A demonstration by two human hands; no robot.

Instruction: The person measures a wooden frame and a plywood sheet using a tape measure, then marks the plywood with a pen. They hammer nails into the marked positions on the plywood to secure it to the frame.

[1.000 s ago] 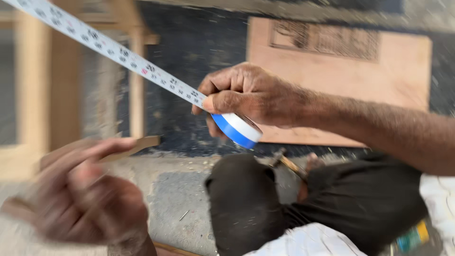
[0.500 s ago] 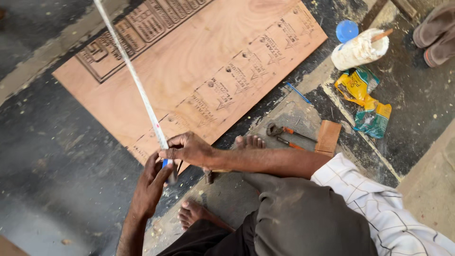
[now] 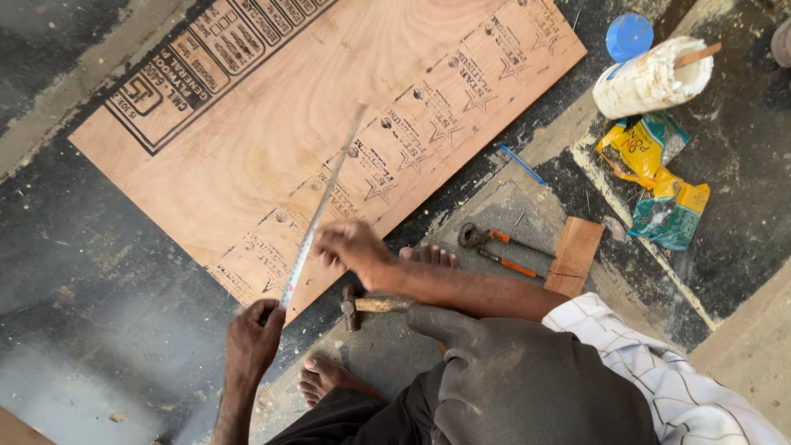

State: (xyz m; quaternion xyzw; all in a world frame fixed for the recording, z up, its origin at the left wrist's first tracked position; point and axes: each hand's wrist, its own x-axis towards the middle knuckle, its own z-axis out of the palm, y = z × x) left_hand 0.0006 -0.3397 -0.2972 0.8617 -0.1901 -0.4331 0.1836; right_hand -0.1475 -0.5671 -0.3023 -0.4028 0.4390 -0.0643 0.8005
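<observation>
Left hand, low and left of middle: fingers curled shut, pinching the near end of the tape measure. Right hand, near the middle and blurred: fingers bent down on the tape a bit higher up, touching it; how tight, cannot tell. Tape stretched up and right across the big brown board on the dark floor. Just under the right wrist, a hammer. Right of that, pincers with orange handles beside a small wood block. Upper right: a white tub on its side with a stick poking out, blue lid next to it. Below, crumpled yellow and green bags.
</observation>
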